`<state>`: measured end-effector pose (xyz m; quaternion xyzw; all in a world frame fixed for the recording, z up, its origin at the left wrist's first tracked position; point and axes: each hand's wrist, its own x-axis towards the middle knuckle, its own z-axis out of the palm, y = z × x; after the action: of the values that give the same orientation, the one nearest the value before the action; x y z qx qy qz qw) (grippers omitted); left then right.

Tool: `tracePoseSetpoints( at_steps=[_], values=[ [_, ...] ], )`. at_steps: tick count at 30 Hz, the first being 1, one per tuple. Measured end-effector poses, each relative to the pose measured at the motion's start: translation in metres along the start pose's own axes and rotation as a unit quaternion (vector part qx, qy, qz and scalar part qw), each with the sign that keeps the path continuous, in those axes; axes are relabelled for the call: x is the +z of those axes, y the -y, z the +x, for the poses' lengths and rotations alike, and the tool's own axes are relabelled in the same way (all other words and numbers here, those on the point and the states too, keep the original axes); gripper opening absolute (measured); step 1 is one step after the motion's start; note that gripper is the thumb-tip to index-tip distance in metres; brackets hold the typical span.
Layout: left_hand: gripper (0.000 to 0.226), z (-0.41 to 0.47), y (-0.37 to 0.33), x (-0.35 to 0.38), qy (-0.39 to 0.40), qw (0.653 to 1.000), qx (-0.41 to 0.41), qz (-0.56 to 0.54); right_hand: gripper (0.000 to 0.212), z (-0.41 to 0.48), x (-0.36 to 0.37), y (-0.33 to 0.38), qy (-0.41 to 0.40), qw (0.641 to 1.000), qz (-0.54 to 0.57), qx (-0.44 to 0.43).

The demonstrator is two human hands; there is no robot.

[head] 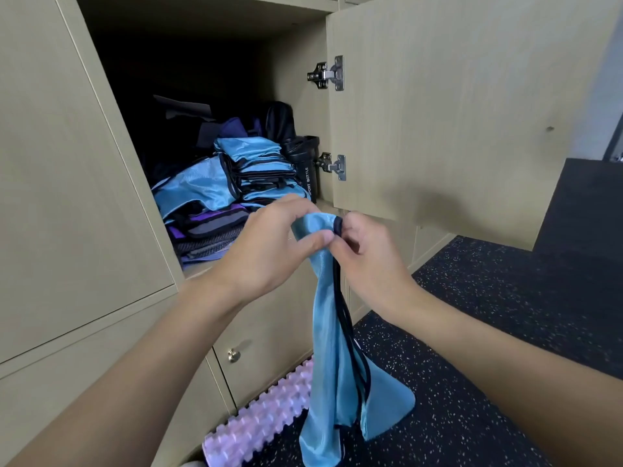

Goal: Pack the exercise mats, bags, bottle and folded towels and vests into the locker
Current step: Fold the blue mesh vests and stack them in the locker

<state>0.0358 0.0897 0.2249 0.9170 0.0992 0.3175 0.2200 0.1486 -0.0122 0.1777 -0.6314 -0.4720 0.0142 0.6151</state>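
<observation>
- Both hands pinch the top of a blue vest (332,348) before the open locker (303,45): left hand (269,244) and right hand (365,251) fingers closed on its dark-trimmed edge.
- Inside, folded vests (256,170) stacked beside a black bottle (305,166).
- Pink ridged roller (259,423) lies on the speckled floor (472,332) below.
- Door (455,106) hangs open at right.

The left forearm (141,362) and right forearm (488,335) are bare throughout, as are the left hand (269,246) and right hand (369,246).

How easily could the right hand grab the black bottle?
Probably not yet: the right hand pinches the blue vest, as does the left hand, though nothing blocks the bottle.
</observation>
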Motion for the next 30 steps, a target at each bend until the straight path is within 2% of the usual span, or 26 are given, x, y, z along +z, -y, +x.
tracePoseSetpoints(
  at_steps=[4,9,15,18,21,22,24,25,28,30],
  values=[
    [0.016,0.001,0.000,0.005,-0.075,0.995,-0.015,-0.060,0.031,0.002,-0.001,0.003,0.026,1.000,-0.006,0.010],
    [0.022,0.003,0.005,0.002,-0.168,0.981,-0.051,-0.083,0.013,-0.001,-0.007,-0.009,0.108,0.988,-0.085,0.065],
    [0.021,0.008,0.018,-0.019,-0.321,0.938,-0.088,-0.092,0.012,-0.005,-0.022,-0.020,0.165,0.973,-0.130,0.094],
    [0.024,0.011,0.022,-0.023,-0.303,0.927,-0.128,-0.178,0.015,-0.007,-0.024,-0.020,0.185,0.971,-0.130,0.080],
    [0.019,0.008,0.013,-0.014,-0.230,0.898,-0.159,-0.341,0.021,-0.008,-0.024,-0.021,0.198,0.971,-0.120,0.058],
    [0.020,0.007,0.009,-0.011,-0.210,0.893,-0.160,-0.365,0.022,-0.008,-0.024,-0.021,0.206,0.970,-0.119,0.053],
    [0.023,0.009,0.006,-0.008,-0.201,0.902,-0.161,-0.345,0.026,-0.006,-0.027,-0.019,0.234,0.963,-0.124,0.056],
    [0.024,0.009,0.006,-0.009,-0.207,0.918,-0.155,-0.300,0.028,-0.006,-0.029,-0.018,0.251,0.957,-0.133,0.061],
    [0.014,0.008,0.018,-0.021,-0.216,0.967,-0.111,-0.076,0.029,-0.004,-0.035,-0.016,0.271,0.946,-0.166,0.062],
    [0.003,0.002,0.020,-0.020,-0.151,0.980,-0.125,-0.013,0.027,-0.004,-0.039,-0.015,0.254,0.950,-0.173,0.060]
  ],
)
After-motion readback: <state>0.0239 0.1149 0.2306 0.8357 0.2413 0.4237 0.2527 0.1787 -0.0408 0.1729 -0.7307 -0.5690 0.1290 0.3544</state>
